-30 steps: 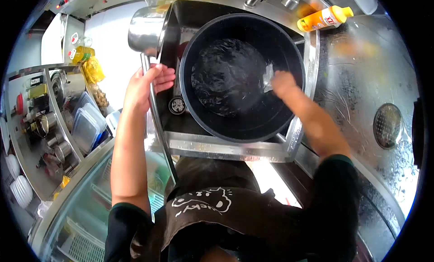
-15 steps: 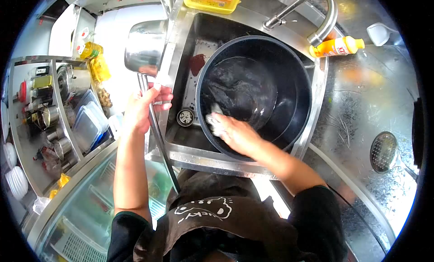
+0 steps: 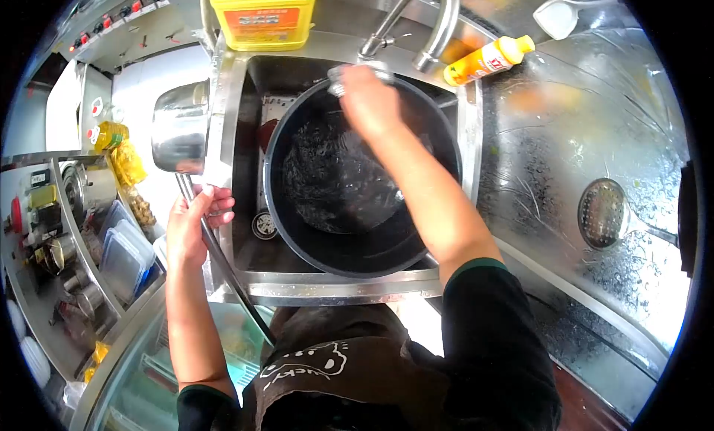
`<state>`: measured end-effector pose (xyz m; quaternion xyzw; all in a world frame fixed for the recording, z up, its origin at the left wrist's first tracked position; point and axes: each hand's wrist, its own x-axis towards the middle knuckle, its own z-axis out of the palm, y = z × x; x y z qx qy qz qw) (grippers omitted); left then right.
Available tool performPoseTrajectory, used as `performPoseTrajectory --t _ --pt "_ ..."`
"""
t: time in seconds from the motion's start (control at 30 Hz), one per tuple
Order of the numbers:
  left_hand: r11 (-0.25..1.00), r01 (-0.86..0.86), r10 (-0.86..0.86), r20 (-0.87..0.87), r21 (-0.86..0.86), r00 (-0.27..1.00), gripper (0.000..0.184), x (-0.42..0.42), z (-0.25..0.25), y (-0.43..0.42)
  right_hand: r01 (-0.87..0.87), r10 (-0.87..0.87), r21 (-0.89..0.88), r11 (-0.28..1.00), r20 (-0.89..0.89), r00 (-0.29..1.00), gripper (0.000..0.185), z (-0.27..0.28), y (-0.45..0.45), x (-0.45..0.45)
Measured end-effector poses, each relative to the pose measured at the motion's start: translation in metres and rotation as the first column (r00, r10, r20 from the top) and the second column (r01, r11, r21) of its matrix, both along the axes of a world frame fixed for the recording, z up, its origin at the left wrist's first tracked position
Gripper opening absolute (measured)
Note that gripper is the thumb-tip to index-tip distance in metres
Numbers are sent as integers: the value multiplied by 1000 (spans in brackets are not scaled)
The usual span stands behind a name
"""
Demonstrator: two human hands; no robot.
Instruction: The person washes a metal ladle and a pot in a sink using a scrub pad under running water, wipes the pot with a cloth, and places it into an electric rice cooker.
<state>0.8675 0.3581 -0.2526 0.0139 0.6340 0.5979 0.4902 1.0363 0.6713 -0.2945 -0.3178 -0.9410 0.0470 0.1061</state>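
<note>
My left hand (image 3: 195, 219) is wrapped round the handle of a long metal ladle (image 3: 181, 130), whose large bowl points away from me over the sink's left edge. A big dark round pot (image 3: 279, 200) stands in the sink (image 3: 249, 141) with moving water inside. At the pot's far rim, my right hand (image 3: 364, 96) presses a crumpled whitish, shiny cloth or scrubber (image 3: 338, 80); its exact kind is blurred. My right forearm crosses over the pot.
Behind the sink are a yellow jug (image 3: 264, 18) and a faucet (image 3: 439, 29). An orange bottle (image 3: 487, 60), a white scoop (image 3: 558, 18) and a perforated skimmer (image 3: 604, 214) lie to the right. Shelves (image 3: 82, 230) stand at the left.
My right hand has moved from the pot's right side to its near left side, then to the far rim. My left hand still holds the ladle. The view has shifted.
</note>
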Motion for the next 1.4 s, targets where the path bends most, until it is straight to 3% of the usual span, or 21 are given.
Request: performPoseTrajectory --t 0.07,0.13,0.2,0.33,0.43,0.5,0.6,0.63,0.7,0.73,0.8,0.87,0.9,0.93,0.97,1.0,1.07,1.13,1.2,1.3,1.4 --pt "1000 3 -3 -1 3 1000 23 1 3 2 289 -285 5 957 195 939 32 14 30 39" --pt "1000 19 -19 -5 9 1000 23 1 4 3 486 -475 0 874 208 855 34 21 38 93" --pt "999 36 -36 4 26 999 23 2 4 5 595 -583 44 802 275 765 33 15 29 149" --pt "997 72 -72 -12 2 997 18 4 12 12 658 -564 -32 752 486 668 23 53 -42 202" --pt "993 105 -107 -35 -55 994 14 2 16 16 224 -206 -275 935 93 974 35 68 -66 205" --pt "987 148 -154 -94 -66 984 15 4 21 18 -104 106 -117 988 16 994 50 74 -45 171" --pt "979 190 -197 -107 -75 975 17 11 22 19 -375 369 55 925 100 924 37 36 24 132" --pt "974 200 -211 -107 -111 972 17 15 23 18 -510 461 159 845 267 847 30 37 41 130" --pt "963 230 -245 -102 -138 964 18 19 21 16 -604 521 125 787 390 759 29 8 70 166" --pt "958 257 -269 -88 -129 959 18 20 17 13 -735 504 183 653 619 602 29 12 73 186" --pt "941 286 -307 -96 -183 947 21 27 18 12 -577 561 -141 805 499 661 26 -7 52 230" --pt "924 317 -346 -116 -213 931 23 29 15 9 -411 491 -368 834 835 249 33 34 -24 216" --pt "915 337 -366 -105 -221 925 25 30 14 8 -241 578 -527 815 704 414 44 48 -56 210" --pt "924 333 -355 -95 -187 930 25 31 12 6 -103 541 -568 817 692 478 44 5 -80 241" --pt "924 332 -356 -105 -191 929 25 33 15 6 64 501 -628 776 674 542 41 11 -107 223" --pt "920 337 -363 -112 -200 925 25 36 18 8 25 505 -704 710 533 679 37 7 -119 215" --pt "920 306 -343 -127 -243 931 25 44 25 12 61 294 -588 806 489 822 34 14 -125 196" --pt "926 261 -314 -172 -274 934 24 54 25 18 115 -49 -286 951 227 973 34 24 -120 200" --pt "906 285 -360 -219 -312 907 24 57 21 24 304 -288 -115 946 138 948 37 43 -114 216" --pt "916 280 -367 -319 -286 874 23 62 4 31 613 -546 -260 746 288 786 39 48 -115 249" --pt "841 347 -489 -309 -415 816 22 54 -3 42 738 -633 -504 448 405 660 43 44 -114 260"
